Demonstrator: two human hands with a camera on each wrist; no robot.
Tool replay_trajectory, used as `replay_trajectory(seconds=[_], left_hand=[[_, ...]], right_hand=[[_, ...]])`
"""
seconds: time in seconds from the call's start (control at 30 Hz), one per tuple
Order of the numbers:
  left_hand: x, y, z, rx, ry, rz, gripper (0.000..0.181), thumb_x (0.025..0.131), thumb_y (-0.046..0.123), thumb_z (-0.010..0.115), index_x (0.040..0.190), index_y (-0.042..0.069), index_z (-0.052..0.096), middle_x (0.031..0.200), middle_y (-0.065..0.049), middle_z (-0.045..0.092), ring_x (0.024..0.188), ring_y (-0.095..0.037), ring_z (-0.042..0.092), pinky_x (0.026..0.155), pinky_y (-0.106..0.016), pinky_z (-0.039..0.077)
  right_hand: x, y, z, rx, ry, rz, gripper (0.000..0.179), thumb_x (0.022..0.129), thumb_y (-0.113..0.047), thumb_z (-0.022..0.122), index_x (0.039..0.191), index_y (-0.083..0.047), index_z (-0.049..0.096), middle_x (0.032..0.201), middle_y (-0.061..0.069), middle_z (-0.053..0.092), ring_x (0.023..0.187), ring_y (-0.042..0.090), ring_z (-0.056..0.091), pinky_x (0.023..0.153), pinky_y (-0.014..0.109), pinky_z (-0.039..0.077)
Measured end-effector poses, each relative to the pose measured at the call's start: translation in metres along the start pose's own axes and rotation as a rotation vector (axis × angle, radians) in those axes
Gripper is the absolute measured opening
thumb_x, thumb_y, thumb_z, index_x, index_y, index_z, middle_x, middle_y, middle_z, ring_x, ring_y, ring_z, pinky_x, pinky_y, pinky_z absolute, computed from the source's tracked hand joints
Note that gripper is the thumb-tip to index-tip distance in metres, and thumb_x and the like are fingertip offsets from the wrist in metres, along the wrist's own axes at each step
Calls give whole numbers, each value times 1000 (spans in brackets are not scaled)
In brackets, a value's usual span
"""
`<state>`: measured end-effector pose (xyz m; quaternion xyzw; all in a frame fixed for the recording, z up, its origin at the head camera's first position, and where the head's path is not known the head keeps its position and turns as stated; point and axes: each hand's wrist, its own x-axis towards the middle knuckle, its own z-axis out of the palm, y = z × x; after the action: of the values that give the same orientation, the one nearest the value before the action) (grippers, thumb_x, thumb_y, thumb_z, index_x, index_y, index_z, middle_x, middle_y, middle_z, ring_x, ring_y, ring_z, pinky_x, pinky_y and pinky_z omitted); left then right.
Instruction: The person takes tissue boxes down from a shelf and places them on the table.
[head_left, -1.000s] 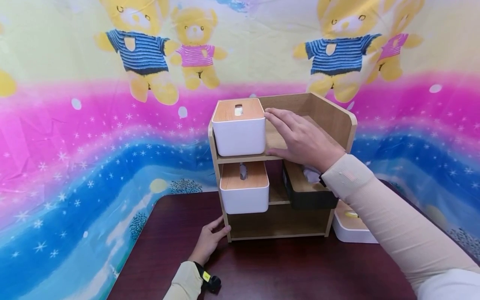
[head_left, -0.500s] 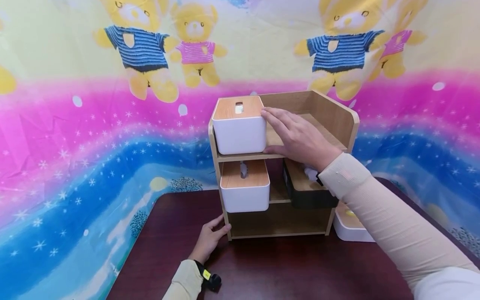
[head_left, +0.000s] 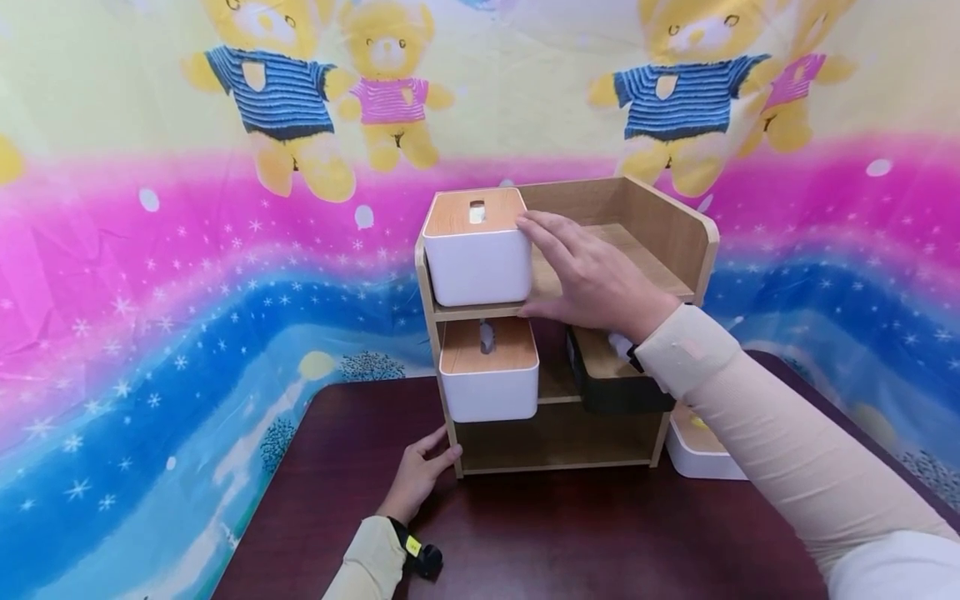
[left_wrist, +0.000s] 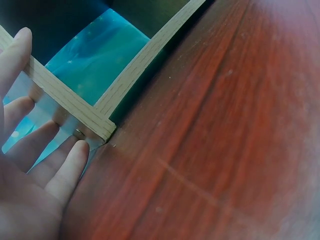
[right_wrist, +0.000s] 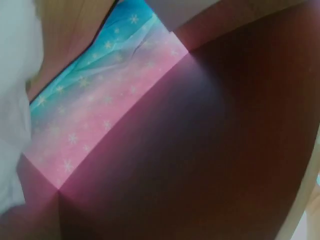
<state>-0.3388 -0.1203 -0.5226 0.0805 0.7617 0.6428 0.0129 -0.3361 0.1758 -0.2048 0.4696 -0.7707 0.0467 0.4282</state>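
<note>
On the wooden desktop shelf (head_left: 670,221), a white tissue box (head_left: 480,271) with a wood-look lid stands at the top left. My right hand (head_left: 592,271) lies against that box's right side, fingers extended, fingertips at the lid's edge and thumb low at its front corner. Below, a second white tissue box (head_left: 491,396) sticks out from the middle shelf. At the shelf's lower left, my left hand (head_left: 417,475) holds the side panel (left_wrist: 70,100), thumb at the front edge and fingers along the outside. The right wrist view does not show the right hand.
A black tissue box (head_left: 626,392) with a wooden lid juts from the middle shelf's right, partly behind the right wrist. Beside the shelf, a low white box (head_left: 705,462) sits on the dark red table (head_left: 570,533). A bear-patterned cloth (head_left: 480,100) hangs behind.
The right hand has shifted slightly left, its fingertips and thumb reaching a little further over the top box's right edge. My left hand keeps its hold on the shelf's side panel.
</note>
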Motion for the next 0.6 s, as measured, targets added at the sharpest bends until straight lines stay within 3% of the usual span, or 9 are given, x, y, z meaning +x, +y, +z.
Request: replay_trajectory(seconds=[0.27, 0.6], left_hand=[[0, -1, 1, 4, 1, -18, 78, 80, 53, 74, 142, 12, 52, 146, -13, 46, 139, -36, 31, 107, -59, 28], [1, 2, 1, 9, 7, -27, 75, 81, 50, 74, 142, 13, 52, 145, -12, 47, 139, -35, 31, 108, -59, 27]], right_hand=[[2, -4, 5, -4, -2, 26, 113, 63, -46, 90, 147, 3, 32, 145, 23, 39, 132, 37, 42, 109, 45, 32], [3, -4, 2, 28, 54, -8, 105, 61, -36, 94, 142, 1, 40, 141, 21, 44, 132, 35, 43, 108, 44, 34]])
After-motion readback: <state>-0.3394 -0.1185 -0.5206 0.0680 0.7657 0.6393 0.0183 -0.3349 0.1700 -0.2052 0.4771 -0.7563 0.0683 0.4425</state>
